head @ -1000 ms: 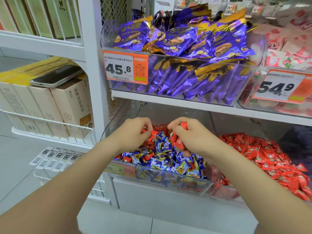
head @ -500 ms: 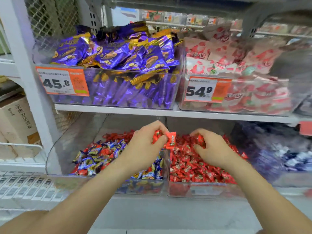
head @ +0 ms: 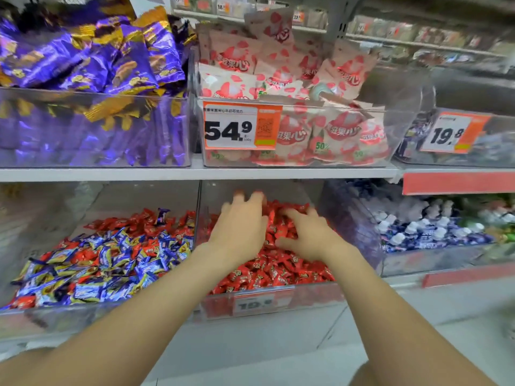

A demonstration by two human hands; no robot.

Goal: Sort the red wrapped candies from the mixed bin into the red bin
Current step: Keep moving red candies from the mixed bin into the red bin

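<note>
Red wrapped candies (head: 267, 271) heap in the red bin (head: 306, 299); I see left hand (head: 239, 232) and right hand (head: 309, 238) over them, each grip wide, fingers spread. More lie in the mixed bin (head: 83, 316) alongside.

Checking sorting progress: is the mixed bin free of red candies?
No: red candies lie among blue ones in the mixed bin.

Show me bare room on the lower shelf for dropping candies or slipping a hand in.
Bare floor shows at the back of the clear plastic mixed bin, behind its blue and red candy heap. The clear red-candy bin is bare along its back wall, beyond the left hand and right hand. Both fronts are heaped.
</note>
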